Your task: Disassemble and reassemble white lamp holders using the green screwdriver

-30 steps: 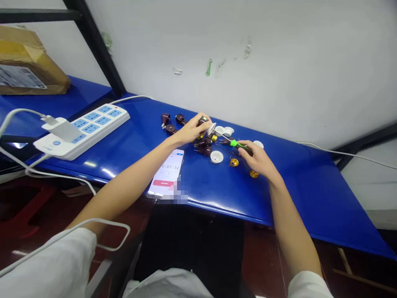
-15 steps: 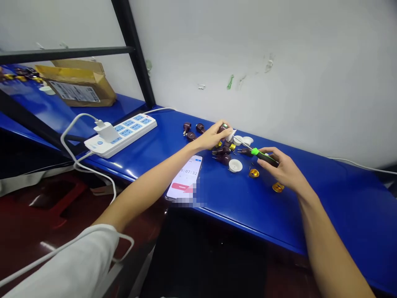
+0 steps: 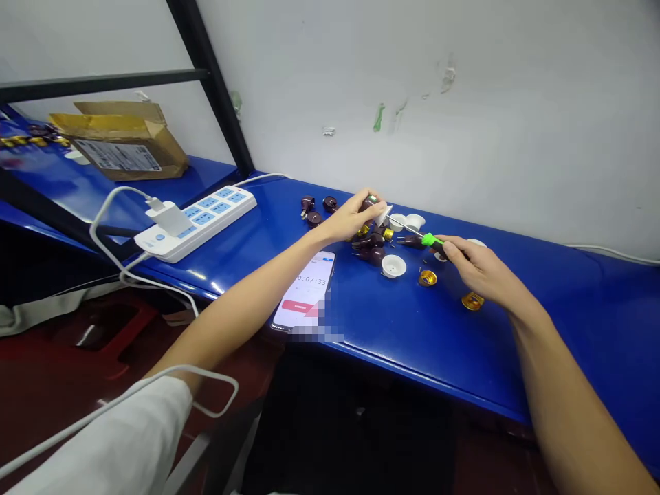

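Observation:
My left hand (image 3: 355,216) is closed around a dark brown lamp-holder part with a white cup (image 3: 383,216) on its right end. In my right hand (image 3: 471,265) is a screwdriver (image 3: 429,240) with a green and black handle, its shaft pointing left into the white cup. The tip is hidden inside the cup. Beneath and beside the hands lie several dark brown plug parts (image 3: 375,256), a white cup (image 3: 393,266) with its opening up, and two gold threaded shells, one nearer the middle (image 3: 427,278) and one under my right hand (image 3: 473,300).
A phone (image 3: 304,292) showing a timer lies at the blue table's (image 3: 407,350) front edge. At the left are a white power strip (image 3: 199,221) with a plugged-in charger and looping cable, a black metal frame (image 3: 214,86), and an opened cardboard package (image 3: 124,144) behind it.
The view has shifted slightly. My right hand has turned on the screwdriver handle, its fingers now placed differently. The left hand still holds the same part.

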### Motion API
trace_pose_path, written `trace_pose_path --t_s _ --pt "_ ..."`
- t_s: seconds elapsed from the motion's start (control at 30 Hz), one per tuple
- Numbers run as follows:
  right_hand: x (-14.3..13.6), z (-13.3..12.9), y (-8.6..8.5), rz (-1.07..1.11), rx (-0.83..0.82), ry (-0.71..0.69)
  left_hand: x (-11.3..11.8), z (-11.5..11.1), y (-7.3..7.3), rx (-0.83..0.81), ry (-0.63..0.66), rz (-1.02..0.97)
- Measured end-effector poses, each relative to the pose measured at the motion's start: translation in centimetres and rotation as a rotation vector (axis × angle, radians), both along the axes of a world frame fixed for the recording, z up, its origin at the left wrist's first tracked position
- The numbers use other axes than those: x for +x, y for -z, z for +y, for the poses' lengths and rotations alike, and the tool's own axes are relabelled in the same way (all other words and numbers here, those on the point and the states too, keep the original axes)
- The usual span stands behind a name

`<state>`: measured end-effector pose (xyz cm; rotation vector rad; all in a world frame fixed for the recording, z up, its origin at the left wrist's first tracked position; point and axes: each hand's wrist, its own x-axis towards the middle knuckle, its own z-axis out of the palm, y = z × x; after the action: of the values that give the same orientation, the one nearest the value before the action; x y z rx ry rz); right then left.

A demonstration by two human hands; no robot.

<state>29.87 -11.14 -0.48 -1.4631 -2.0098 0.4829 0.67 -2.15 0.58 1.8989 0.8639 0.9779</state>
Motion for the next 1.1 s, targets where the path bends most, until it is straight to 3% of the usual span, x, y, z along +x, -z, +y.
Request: trace_pose_path --t_s 0.37,0.8,1.1 --pt "-0.3 -0.2 -0.4 0.021 -0.007 -0.033 -0.2 1.0 0.7 0.062 -0.014 0.005" --pt "-1.7 0.5 -1.0 0.162 -0.092 -0.096 -1.1 0.4 -1.0 0.027 -0.076 0.078" --pt "-1.6 0.4 -1.4 0.168 -0.05 -0.088 -1.0 -0.2 -1.6 -0.024 -0.063 0.085"
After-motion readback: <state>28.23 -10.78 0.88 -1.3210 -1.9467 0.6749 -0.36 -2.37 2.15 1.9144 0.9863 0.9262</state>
